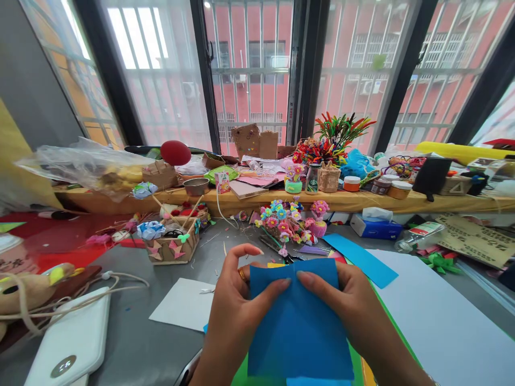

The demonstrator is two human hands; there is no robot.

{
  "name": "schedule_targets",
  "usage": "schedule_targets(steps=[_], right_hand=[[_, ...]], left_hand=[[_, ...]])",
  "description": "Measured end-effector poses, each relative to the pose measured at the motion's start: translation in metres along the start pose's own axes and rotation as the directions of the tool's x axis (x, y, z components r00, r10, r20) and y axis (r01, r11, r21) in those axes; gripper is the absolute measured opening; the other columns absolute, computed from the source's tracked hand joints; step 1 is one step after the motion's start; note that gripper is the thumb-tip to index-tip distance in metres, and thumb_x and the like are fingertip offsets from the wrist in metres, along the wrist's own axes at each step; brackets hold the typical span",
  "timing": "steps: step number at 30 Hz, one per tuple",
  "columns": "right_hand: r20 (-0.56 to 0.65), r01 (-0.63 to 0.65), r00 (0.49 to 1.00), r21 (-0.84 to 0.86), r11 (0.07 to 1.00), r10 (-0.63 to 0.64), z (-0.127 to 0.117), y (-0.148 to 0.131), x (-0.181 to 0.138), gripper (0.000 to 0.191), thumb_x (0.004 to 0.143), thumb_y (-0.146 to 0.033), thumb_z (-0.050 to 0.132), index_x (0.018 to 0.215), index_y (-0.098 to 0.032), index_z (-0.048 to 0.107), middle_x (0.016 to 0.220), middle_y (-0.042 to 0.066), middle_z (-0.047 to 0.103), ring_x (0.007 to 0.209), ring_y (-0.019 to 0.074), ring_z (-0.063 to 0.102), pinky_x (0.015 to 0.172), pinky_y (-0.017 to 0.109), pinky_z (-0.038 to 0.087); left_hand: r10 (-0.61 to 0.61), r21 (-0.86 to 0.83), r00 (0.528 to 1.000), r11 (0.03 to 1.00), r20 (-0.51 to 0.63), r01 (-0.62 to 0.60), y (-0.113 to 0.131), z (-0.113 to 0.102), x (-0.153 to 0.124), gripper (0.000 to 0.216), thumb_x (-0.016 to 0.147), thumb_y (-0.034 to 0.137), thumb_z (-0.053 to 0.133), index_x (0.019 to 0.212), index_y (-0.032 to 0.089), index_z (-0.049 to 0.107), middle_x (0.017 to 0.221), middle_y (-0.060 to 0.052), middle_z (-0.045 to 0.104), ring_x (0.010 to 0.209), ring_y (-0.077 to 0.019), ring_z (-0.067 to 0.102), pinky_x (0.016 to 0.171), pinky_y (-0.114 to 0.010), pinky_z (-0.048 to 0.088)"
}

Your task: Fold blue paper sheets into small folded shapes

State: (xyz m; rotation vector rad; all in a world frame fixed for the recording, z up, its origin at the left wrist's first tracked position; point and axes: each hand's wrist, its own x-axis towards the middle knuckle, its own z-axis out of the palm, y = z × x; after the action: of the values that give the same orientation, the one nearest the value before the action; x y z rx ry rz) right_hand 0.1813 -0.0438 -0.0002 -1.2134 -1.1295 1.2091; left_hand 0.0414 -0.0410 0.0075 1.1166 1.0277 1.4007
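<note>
A blue sheet of paper (300, 327) is held up in front of me over the grey table (145, 343). My left hand (237, 311) pinches its upper left edge, thumb on the front, a ring on one finger. At the upper right edge my right hand (350, 305) grips it the same way, thumb pressed on the paper. Both thumbs nearly meet near the top middle. Under the sheet lie green and yellow papers (358, 364).
A blue paper strip (362, 260) and a large white sheet (442, 316) lie to the right. A white sheet (185, 305) and a white device (72, 343) lie left. A cardboard basket (173, 244), paper flowers (287, 222), a tissue pack (376, 225) and cluttered shelf stand behind.
</note>
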Motion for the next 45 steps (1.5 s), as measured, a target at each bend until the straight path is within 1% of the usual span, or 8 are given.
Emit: schedule_targets(steps=[5, 11, 15, 19, 29, 33, 38, 45], right_hand=[[0.017, -0.048, 0.999, 0.064, 0.997, 0.047, 0.0008, -0.0015, -0.0005, 0.032, 0.056, -0.045, 0.07, 0.061, -0.014, 0.06, 0.053, 0.001, 0.061, 0.045, 0.0111, 0.053, 0.041, 0.021, 0.045], [0.023, 0.002, 1.0, -0.035, 0.999, -0.001, -0.0018, -0.001, 0.001, 0.03, 0.057, -0.043, 0.069, 0.064, -0.015, 0.062, 0.057, 0.002, 0.063, 0.052, 0.0155, 0.058, 0.045, 0.024, 0.048], [0.029, 0.044, 0.999, -0.083, 0.996, -0.042, -0.004, -0.0018, 0.0023, 0.029, 0.061, -0.043, 0.066, 0.07, -0.016, 0.065, 0.061, 0.002, 0.064, 0.057, 0.0193, 0.061, 0.049, 0.027, 0.05], [0.011, 0.044, 0.999, -0.103, 0.994, -0.043, -0.0042, -0.0031, 0.0018, 0.029, 0.061, -0.044, 0.065, 0.067, -0.015, 0.065, 0.061, 0.002, 0.064, 0.052, 0.0171, 0.06, 0.046, 0.025, 0.049], [0.029, 0.004, 1.0, 0.025, 1.0, -0.005, -0.0023, -0.0018, 0.0016, 0.029, 0.06, -0.044, 0.068, 0.067, -0.016, 0.064, 0.06, 0.002, 0.065, 0.052, 0.017, 0.06, 0.046, 0.026, 0.049], [0.003, 0.028, 1.0, 0.014, 1.0, -0.028, -0.0017, -0.0028, -0.0001, 0.027, 0.061, -0.042, 0.068, 0.069, -0.017, 0.066, 0.061, 0.002, 0.066, 0.054, 0.0171, 0.06, 0.047, 0.026, 0.049], [0.086, 0.047, 0.995, 0.032, 0.998, -0.05, -0.0038, -0.0046, 0.0005, 0.022, 0.059, -0.037, 0.07, 0.07, -0.018, 0.067, 0.065, 0.001, 0.068, 0.06, 0.0179, 0.062, 0.053, 0.027, 0.051], [0.06, 0.08, 0.995, 0.025, 0.996, -0.082, -0.0065, -0.0035, 0.0028, 0.024, 0.061, -0.04, 0.068, 0.072, -0.018, 0.067, 0.067, 0.003, 0.068, 0.058, 0.0185, 0.062, 0.051, 0.028, 0.051]], left_hand=[[-0.004, -0.038, 1.0, 0.999, 0.006, 0.004, 0.001, 0.0013, -0.0023, 0.042, 0.058, 0.017, 0.072, 0.084, 0.024, 0.039, 0.049, 0.011, 0.054, 0.037, -0.0051, 0.048, 0.038, -0.012, 0.041], [0.008, 0.012, 1.0, 1.0, -0.014, -0.007, 0.001, -0.0013, 0.0005, 0.044, 0.059, 0.02, 0.072, 0.092, 0.024, 0.042, 0.052, 0.009, 0.056, 0.042, -0.0071, 0.05, 0.04, -0.014, 0.044], [-0.029, 0.043, 0.999, 0.999, 0.031, 0.028, 0.0009, -0.0031, 0.0032, 0.053, 0.059, 0.024, 0.072, 0.102, 0.024, 0.041, 0.056, 0.006, 0.06, 0.046, -0.011, 0.054, 0.042, -0.019, 0.048], [-0.043, 0.053, 0.997, 0.998, 0.062, 0.04, 0.0012, -0.0016, 0.0025, 0.053, 0.058, 0.024, 0.072, 0.102, 0.022, 0.042, 0.065, 0.003, 0.063, 0.05, -0.0129, 0.057, 0.048, -0.024, 0.051], [0.061, 0.046, 0.998, 0.997, 0.002, -0.061, -0.0008, 0.0022, -0.0023, 0.041, 0.06, 0.02, 0.071, 0.09, 0.023, 0.043, 0.046, 0.011, 0.051, 0.042, -0.0063, 0.045, 0.039, -0.011, 0.035], [0.064, 0.044, 0.998, 0.997, 0.008, -0.064, -0.0002, 0.002, -0.0018, 0.038, 0.061, 0.02, 0.07, 0.09, 0.022, 0.045, 0.049, 0.01, 0.051, 0.043, -0.0057, 0.045, 0.04, -0.011, 0.037], [0.013, 0.067, 1.0, 0.998, -0.016, -0.012, 0.004, 0.0, -0.0002, 0.048, 0.06, 0.025, 0.071, 0.1, 0.024, 0.043, 0.055, 0.007, 0.058, 0.048, -0.0118, 0.053, 0.042, -0.02, 0.048], [-0.031, 0.058, 0.999, 0.998, 0.015, 0.03, 0.0007, -0.0015, 0.0028, 0.047, 0.057, 0.024, 0.072, 0.098, 0.022, 0.047, 0.077, -0.002, 0.064, 0.065, -0.0198, 0.062, 0.054, -0.031, 0.054]])
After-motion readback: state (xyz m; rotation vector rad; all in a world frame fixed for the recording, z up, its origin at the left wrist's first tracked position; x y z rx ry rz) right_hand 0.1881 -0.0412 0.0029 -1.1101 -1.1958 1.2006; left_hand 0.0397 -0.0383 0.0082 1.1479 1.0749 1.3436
